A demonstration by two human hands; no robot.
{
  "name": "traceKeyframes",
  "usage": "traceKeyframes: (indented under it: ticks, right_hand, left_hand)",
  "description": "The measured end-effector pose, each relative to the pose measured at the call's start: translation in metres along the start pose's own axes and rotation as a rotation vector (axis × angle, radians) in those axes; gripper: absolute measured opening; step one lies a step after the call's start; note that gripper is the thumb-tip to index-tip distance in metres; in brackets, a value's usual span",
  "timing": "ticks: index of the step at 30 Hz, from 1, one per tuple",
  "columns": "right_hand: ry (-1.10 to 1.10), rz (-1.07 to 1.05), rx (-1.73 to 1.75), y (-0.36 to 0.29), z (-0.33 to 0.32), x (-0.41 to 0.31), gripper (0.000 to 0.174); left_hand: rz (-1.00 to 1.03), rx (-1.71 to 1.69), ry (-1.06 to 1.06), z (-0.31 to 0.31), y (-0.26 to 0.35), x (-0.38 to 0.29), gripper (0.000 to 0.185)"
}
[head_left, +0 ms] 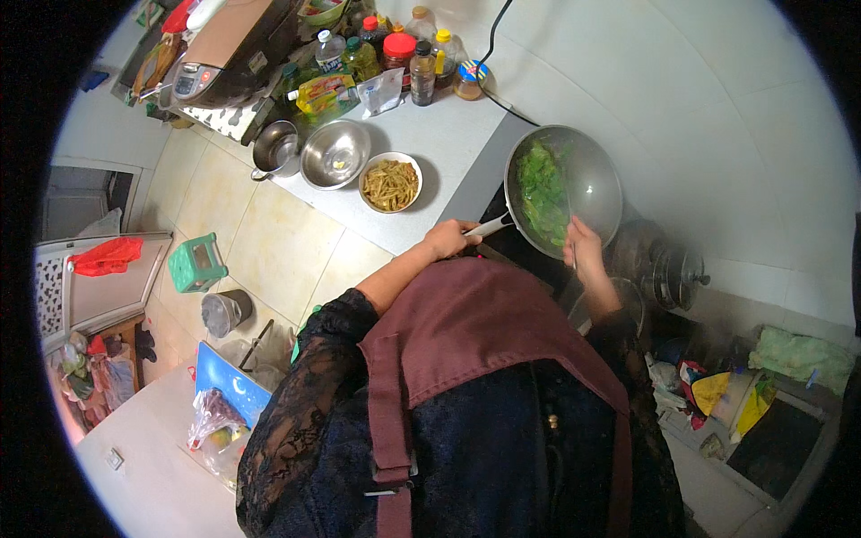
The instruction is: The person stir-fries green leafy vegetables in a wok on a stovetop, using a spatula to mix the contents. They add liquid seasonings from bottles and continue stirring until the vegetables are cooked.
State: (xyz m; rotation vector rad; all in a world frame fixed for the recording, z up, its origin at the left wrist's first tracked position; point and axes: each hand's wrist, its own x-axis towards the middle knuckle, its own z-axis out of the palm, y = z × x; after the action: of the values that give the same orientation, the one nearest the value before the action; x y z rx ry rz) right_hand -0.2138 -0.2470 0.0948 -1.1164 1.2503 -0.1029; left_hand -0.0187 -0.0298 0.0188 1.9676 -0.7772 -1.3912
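A frying pan (599, 181) with a light handle holds leafy greens (540, 188). My left hand (452, 238) is closed around the pan's handle (490, 226). At the pan's near right edge, my right hand (584, 247) grips a thin metal utensil (569, 202), whose far end reaches in beside the greens; its tip is hard to make out. Left of the pan, a bowl of cooked food in strips (390, 184) stands on the counter, beside an empty-looking steel bowl (335, 155) with small bits in it and a steel pot with a handle (276, 149).
Bottles and jars (422, 74) crowd the counter's back, beside a rice cooker (202, 79). A black cord (494, 97) runs down to the pan's far side. Dark lidded cookware (672, 277) stands right of the pan. A green stool (197, 263) and a bin (227, 314) stand on the floor.
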Motion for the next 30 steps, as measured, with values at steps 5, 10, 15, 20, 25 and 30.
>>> traceKeyframes:
  ticks: [5, 10, 15, 20, 25, 30]
  right_hand:
    - [-0.058, -0.848, -0.914, 0.043, -0.079, -0.018, 0.047]
    - [0.213, -0.44, -1.288, -0.007, -0.083, -0.119, 0.042]
    - [0.158, -0.262, -1.215, -0.009, -0.093, -0.152, 0.041]
    - [0.111, -0.286, -1.284, 0.009, -0.088, -0.107, 0.042]
    - [0.174, -0.501, -0.639, 0.056, -0.1, -0.008, 0.042]
    - [0.256, -0.088, -0.03, 0.014, -0.039, -0.002, 0.051]
  left_hand:
    - [0.053, 0.03, 0.042, 0.006, -0.01, 0.006, 0.038]
    - [0.107, 0.045, 0.078, 0.009, -0.017, 0.007, 0.039]
    - [0.037, 0.033, 0.015, 0.0, -0.004, -0.001, 0.04]
    - [0.088, 0.034, 0.032, 0.006, -0.014, 0.006, 0.041]
    - [0.069, 0.005, 0.037, 0.008, -0.014, 0.007, 0.041]
    - [0.033, 0.0, 0.028, 0.005, -0.013, 0.005, 0.042]
